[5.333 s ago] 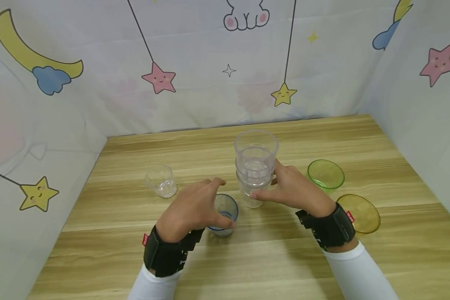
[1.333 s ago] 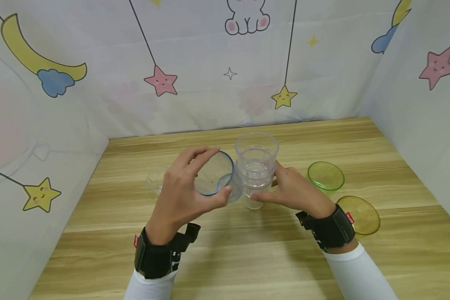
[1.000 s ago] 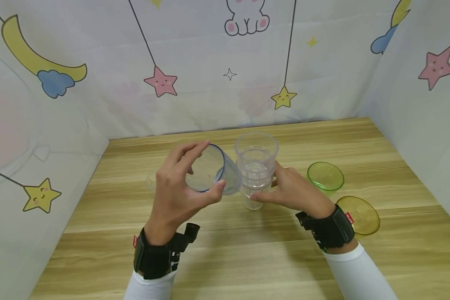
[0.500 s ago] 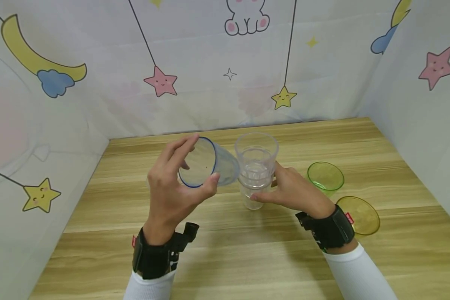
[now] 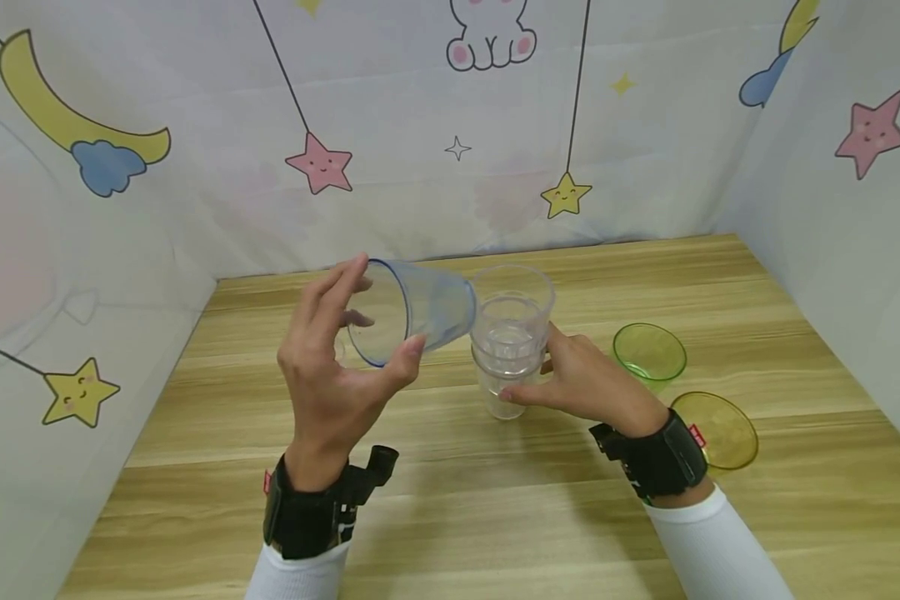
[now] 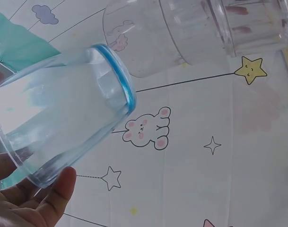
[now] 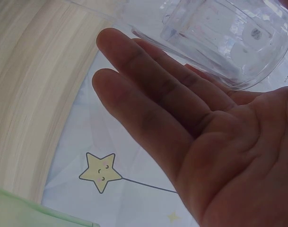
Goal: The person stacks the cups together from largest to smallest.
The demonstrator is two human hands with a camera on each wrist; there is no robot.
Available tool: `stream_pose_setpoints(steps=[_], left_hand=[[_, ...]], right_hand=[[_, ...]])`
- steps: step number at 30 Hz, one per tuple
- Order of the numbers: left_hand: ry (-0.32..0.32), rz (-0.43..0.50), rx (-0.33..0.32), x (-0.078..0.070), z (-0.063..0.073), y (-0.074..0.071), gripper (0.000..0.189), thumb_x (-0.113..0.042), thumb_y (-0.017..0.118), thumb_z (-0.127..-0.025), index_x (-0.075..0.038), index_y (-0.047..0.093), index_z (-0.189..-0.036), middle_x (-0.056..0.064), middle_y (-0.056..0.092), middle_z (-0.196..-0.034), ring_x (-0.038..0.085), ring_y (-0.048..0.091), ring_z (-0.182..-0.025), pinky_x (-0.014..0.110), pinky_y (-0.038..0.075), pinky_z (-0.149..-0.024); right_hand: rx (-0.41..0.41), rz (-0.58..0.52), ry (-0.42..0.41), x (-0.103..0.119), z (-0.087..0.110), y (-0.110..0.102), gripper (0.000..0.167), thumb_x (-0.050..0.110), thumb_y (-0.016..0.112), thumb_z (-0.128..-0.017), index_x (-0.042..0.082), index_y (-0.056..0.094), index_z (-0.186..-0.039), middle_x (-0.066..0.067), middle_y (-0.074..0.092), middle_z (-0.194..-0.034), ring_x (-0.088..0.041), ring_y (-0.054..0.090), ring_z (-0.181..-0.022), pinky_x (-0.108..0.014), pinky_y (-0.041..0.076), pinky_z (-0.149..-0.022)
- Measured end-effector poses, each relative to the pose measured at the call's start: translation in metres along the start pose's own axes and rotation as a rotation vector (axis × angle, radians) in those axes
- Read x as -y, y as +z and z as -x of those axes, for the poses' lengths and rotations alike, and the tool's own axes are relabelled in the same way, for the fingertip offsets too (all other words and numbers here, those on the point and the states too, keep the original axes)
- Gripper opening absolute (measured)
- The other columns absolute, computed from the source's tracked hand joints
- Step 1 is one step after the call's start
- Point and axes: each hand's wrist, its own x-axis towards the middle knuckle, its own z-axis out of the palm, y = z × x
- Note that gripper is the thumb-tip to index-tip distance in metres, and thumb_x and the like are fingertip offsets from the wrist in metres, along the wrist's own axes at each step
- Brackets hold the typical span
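Note:
My left hand (image 5: 330,358) grips a blue-tinted clear cup (image 5: 438,304) near its rim, thumb in front and fingers behind. The cup is off the table and lies almost on its side, mouth toward the palm. Its base points at a stack of clear cups (image 5: 512,342); whether they touch I cannot tell. In the left wrist view the cup's thick blue base (image 6: 122,78) shows near the stack (image 6: 196,33). The stack stands upright on the table, and my right hand (image 5: 588,379) holds its lower part between thumb and fingers.
Right of the stack are a green cup (image 5: 651,354) and, closer to me, a yellow cup (image 5: 716,429), partly behind the right wrist strap. Another clear cup is mostly hidden behind my left hand. Patterned cloth (image 5: 420,208) walls in the wooden table (image 5: 480,517) behind and at the sides.
My left hand has taken the blue cup up from the table, then drawn its mouth up and leftward, tipping it toward horizontal. The right hand and the stack have stayed put.

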Motion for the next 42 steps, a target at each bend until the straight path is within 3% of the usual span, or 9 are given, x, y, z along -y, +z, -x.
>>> stream_pose_setpoints(steps=[7,16,24,32,42], left_hand=[[0.005,0.052,-0.011,0.0,0.001,0.003,0.07,-0.039,0.075,-0.081,0.005,0.06,-0.134,0.018,0.063,-0.126,0.03,0.063,-0.109,0.027,0.056,-0.078],[-0.044,0.129,0.006,-0.006,0.0,0.013,0.076,-0.034,0.079,-0.079,0.006,0.055,-0.138,0.014,0.057,-0.134,0.03,0.059,-0.118,0.034,0.059,-0.082],[-0.055,0.135,0.047,-0.008,0.0,0.016,0.077,-0.036,0.081,-0.08,0.003,0.054,-0.14,0.014,0.057,-0.134,0.028,0.058,-0.12,0.034,0.058,-0.084],[-0.009,0.108,0.051,-0.007,-0.002,0.02,0.074,-0.035,0.076,-0.082,0.005,0.054,-0.139,0.014,0.058,-0.136,0.029,0.059,-0.118,0.036,0.057,-0.083],[-0.012,0.072,0.056,-0.011,-0.006,0.037,0.07,-0.044,0.065,-0.087,0.0,0.056,-0.141,0.014,0.048,-0.14,0.028,0.052,-0.123,0.04,0.048,-0.088]], right_hand=[[0.0,-0.002,0.0,0.0,0.0,0.0,0.09,0.052,0.084,-0.079,0.016,0.039,-0.148,-0.008,0.068,-0.12,-0.02,0.068,-0.099,-0.039,0.057,-0.078],[0.007,-0.03,-0.002,0.0,0.001,0.0,0.091,0.051,0.084,-0.079,0.017,0.038,-0.15,-0.007,0.067,-0.124,-0.022,0.068,-0.102,-0.041,0.056,-0.082],[0.009,-0.034,-0.004,0.0,0.001,0.0,0.091,0.051,0.084,-0.08,0.017,0.037,-0.149,-0.008,0.066,-0.125,-0.023,0.068,-0.103,-0.042,0.056,-0.083],[0.037,-0.028,0.031,-0.001,0.0,-0.002,0.093,0.054,0.082,-0.08,0.014,0.035,-0.15,-0.007,0.067,-0.125,-0.024,0.067,-0.107,-0.043,0.056,-0.084],[0.025,-0.032,0.012,-0.002,0.001,-0.001,0.091,0.052,0.083,-0.08,0.015,0.037,-0.149,-0.005,0.066,-0.125,-0.022,0.067,-0.105,-0.04,0.056,-0.081]])
